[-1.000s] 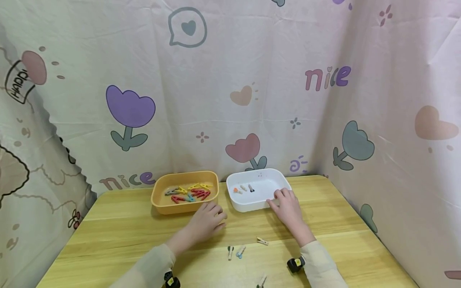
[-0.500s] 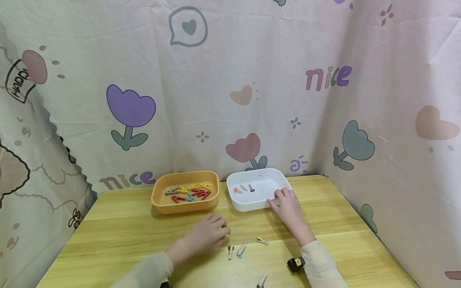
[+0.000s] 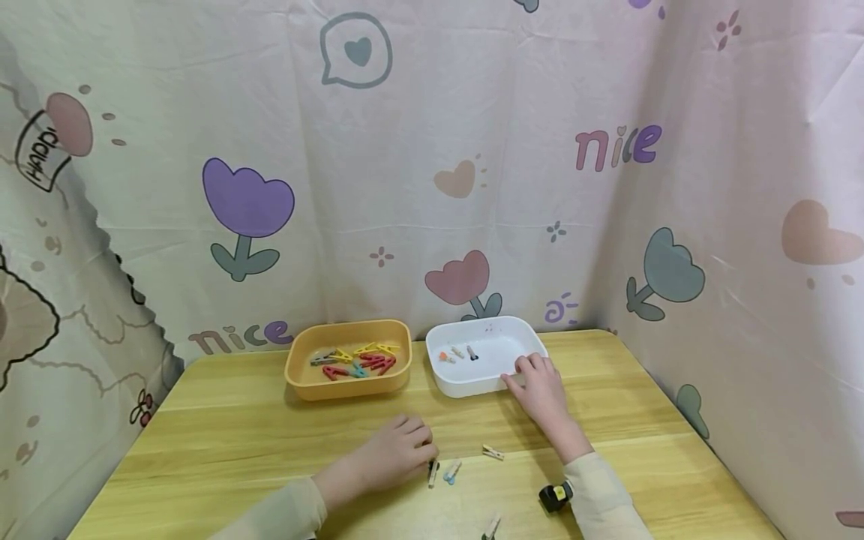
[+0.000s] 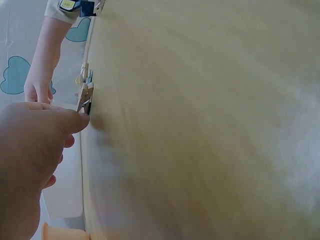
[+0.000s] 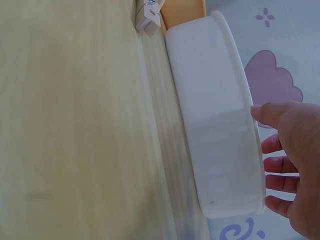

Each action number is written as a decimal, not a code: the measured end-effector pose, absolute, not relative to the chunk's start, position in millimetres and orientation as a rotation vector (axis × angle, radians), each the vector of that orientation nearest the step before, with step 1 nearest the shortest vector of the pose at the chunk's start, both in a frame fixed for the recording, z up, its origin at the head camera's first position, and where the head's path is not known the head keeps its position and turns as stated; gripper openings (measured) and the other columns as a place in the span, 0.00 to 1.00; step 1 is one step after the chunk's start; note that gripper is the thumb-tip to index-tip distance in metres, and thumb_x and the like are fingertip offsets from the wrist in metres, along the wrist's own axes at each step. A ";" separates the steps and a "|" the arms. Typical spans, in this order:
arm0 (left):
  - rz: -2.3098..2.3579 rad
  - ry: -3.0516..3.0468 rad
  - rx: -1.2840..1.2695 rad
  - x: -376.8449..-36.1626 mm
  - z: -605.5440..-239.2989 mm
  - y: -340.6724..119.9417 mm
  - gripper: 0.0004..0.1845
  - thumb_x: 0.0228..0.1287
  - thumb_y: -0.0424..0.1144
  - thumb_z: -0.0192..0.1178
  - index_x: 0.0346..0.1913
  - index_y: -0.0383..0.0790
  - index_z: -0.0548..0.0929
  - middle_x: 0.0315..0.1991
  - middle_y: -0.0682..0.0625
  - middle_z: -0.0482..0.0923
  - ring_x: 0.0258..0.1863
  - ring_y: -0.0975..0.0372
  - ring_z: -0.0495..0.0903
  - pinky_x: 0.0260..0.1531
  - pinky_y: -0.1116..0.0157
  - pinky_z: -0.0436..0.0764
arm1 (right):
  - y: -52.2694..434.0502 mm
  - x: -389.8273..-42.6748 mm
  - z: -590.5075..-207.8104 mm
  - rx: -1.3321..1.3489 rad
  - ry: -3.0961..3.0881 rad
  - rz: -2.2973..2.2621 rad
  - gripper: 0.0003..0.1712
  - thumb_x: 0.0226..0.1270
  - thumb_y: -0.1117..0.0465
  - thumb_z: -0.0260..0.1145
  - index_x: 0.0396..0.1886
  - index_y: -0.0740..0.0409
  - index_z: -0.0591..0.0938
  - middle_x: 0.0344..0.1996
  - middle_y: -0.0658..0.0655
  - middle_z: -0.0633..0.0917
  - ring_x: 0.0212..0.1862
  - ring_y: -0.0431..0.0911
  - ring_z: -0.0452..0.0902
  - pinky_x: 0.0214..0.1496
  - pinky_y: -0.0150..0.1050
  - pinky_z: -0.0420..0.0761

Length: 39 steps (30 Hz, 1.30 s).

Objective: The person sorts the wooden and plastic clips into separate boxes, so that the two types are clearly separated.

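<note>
Head cam: high, facing fwd/down over whole worktop (image 3: pixel 223 427). Wrist cams: v. close, skimming worktop sideways. Shared w/ head view: white tray (image 5: pixel 215 125), worktop.

Wooden table (image 3: pixel 223 427), tulip-printed pink curtain (image 3: pixel 472 187) behind
</note>
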<state>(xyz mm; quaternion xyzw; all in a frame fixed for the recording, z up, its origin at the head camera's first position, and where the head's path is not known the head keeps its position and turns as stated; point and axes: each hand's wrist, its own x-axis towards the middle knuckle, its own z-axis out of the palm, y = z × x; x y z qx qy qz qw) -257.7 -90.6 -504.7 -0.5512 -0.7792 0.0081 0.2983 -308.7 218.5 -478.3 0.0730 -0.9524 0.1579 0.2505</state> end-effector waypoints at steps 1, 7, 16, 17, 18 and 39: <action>0.019 -2.062 -1.468 -257.1 -504.3 -90.1 0.05 0.58 0.47 0.66 0.37 0.56 0.81 0.36 0.60 0.75 0.40 0.65 0.73 0.41 0.66 0.71 | 218.6 -308.5 -478.2 0.196 -2.597 0.432 0.18 0.60 0.48 0.71 0.33 0.57 0.77 0.38 0.58 0.78 0.43 0.55 0.72 0.47 0.52 0.74; 0.028 -2.028 -1.497 -254.0 -501.9 -87.7 0.05 0.60 0.45 0.65 0.38 0.57 0.82 0.36 0.61 0.75 0.39 0.66 0.73 0.39 0.68 0.70 | 218.6 -307.6 -478.2 0.187 -2.605 0.435 0.17 0.60 0.49 0.70 0.34 0.57 0.77 0.38 0.57 0.78 0.44 0.55 0.72 0.47 0.51 0.74; 0.051 -2.038 -1.518 -253.5 -503.5 -86.0 0.04 0.67 0.45 0.57 0.35 0.56 0.81 0.36 0.61 0.75 0.41 0.65 0.74 0.40 0.67 0.72 | 218.9 -307.3 -478.4 0.188 -2.610 0.427 0.18 0.60 0.48 0.70 0.34 0.57 0.77 0.38 0.58 0.78 0.44 0.55 0.72 0.48 0.51 0.74; 0.053 -2.046 -1.518 -253.5 -503.6 -86.2 0.04 0.68 0.45 0.57 0.35 0.56 0.81 0.36 0.60 0.75 0.41 0.65 0.74 0.40 0.67 0.72 | 219.0 -307.5 -478.4 0.187 -2.611 0.427 0.18 0.60 0.48 0.70 0.34 0.57 0.77 0.38 0.58 0.78 0.44 0.55 0.72 0.47 0.51 0.74; 0.052 -2.055 -1.519 -253.4 -503.4 -86.3 0.04 0.67 0.45 0.58 0.34 0.55 0.81 0.36 0.60 0.76 0.41 0.65 0.74 0.41 0.67 0.72 | 218.9 -307.6 -478.3 0.186 -2.613 0.428 0.18 0.61 0.48 0.70 0.34 0.57 0.77 0.38 0.58 0.78 0.44 0.55 0.72 0.48 0.51 0.74; 0.045 -2.059 -1.493 -257.9 -491.4 -91.5 0.04 0.57 0.41 0.66 0.33 0.53 0.80 0.35 0.59 0.74 0.40 0.64 0.73 0.40 0.67 0.72 | 218.8 -308.7 -478.8 0.189 -2.601 0.434 0.17 0.61 0.49 0.70 0.34 0.56 0.77 0.38 0.58 0.78 0.44 0.55 0.72 0.49 0.51 0.74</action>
